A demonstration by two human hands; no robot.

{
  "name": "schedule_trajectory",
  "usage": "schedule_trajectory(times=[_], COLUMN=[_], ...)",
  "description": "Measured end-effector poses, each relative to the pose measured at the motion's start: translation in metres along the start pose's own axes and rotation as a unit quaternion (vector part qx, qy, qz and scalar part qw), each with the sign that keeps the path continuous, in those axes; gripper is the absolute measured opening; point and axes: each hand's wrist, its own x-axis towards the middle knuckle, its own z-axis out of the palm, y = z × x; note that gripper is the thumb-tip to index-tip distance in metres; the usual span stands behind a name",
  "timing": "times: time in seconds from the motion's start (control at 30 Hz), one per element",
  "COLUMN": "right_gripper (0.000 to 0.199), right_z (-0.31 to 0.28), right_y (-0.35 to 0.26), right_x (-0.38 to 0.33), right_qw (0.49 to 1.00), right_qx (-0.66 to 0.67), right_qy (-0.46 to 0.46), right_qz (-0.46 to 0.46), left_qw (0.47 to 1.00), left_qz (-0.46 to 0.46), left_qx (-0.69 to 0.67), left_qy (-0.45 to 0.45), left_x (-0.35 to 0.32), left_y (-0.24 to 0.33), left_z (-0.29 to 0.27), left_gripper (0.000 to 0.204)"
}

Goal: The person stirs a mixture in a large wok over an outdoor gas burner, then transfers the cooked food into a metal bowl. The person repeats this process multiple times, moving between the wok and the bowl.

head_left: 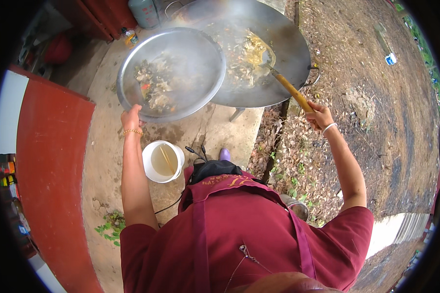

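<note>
Left hand on the basin rim, right hand on the scoop in the wok

Nearest: dark red apron [239, 210] over a matching shirt. A purple shoe [225, 155] shows beyond it, on the concrete floor [102, 171].

White bucket [181, 158] on the same floor, left of the shoe and well in from the floor's right edge. Cloudy liquid inside; two thin sticks [167, 159] lean in it.

Left hand [132, 118], beaded bracelet at the wrist: fingers closed around the near-left rim of a wide metal basin [200, 90]. Basin sits beyond the bucket and overlaps the wok's left edge in view; cannot tell whether it rests there. Mixed cooked food [154, 83], one red piece in it, lies toward the basin's left side.

Right hand [319, 115], white bangle: fist wrapped around the end of the scoop's wooden handle [292, 90]. Handle crosses the wok's near-right edge; the scoop's head is over the middle of the wok [291, 49], loaded with yellowish food [254, 50]. More food lies around it. Steam over both vessels.

Farther, by the floor's far-left part: a bottle [130, 38] of yellow liquid, then a grey-green gas cylinder [144, 13].
</note>
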Motion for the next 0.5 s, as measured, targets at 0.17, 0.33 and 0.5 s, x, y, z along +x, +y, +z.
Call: schedule_trajectory(times=[0.17,0.33,0.5], right_gripper=[0.059,0.059,0.059], right_z=[0.019,0.021,0.015], right_y=[0.003,0.009,0.023], right_x=[0.009,-0.006,-0.027], right_qw=[0.999,0.995,0.992], right_qx=[0.035,0.101,0.12], right_qy=[-0.01,-0.004,0.008], right_qz=[-0.008,-0.003,-0.026], left_qw=[1.0,1.0,1.0], left_qz=[-0.001,-0.005,-0.004], left_qx=[0.015,0.023,0.018], left_qy=[0.016,0.007,0.008], left_x=[-0.003,0.004,0.004], left_y=[0.002,0.0,-0.001], left_z=[0.005,0.0,0.0], left_gripper=[0.009,0.009,0.009])
